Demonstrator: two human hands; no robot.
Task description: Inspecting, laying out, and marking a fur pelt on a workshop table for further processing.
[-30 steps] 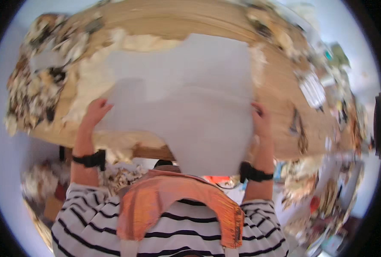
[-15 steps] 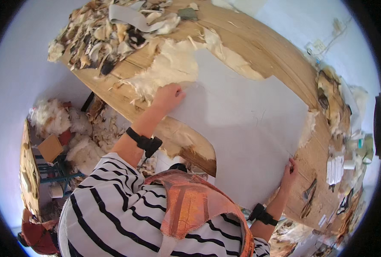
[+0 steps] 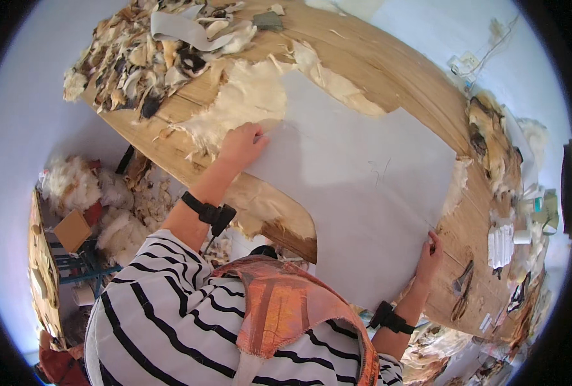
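A large grey paper-like sheet (image 3: 356, 180), cut in an irregular outline with faint pen marks, lies over a cream fur hide (image 3: 241, 90) on the wooden table (image 3: 356, 38). My left hand (image 3: 242, 145) is closed at the sheet's left edge, gripping it. My right hand (image 3: 431, 254) holds the sheet's right edge with curled fingers. A pair of scissors (image 3: 463, 289) lies just right of my right hand.
Fur scraps (image 3: 131, 58) are heaped at the table's upper left, furs (image 3: 488, 128) along the right, with folded white items (image 3: 500, 248). A power socket (image 3: 467, 63) is on the wall. Fluffy fur piles (image 3: 73, 180) sit lower left. A person in red (image 3: 61, 367) is at the lower-left edge.
The view has swung round since a second ago, putting table and sheet diagonal, then shifted slightly left and up. Both hands stay at the sheet's edges.
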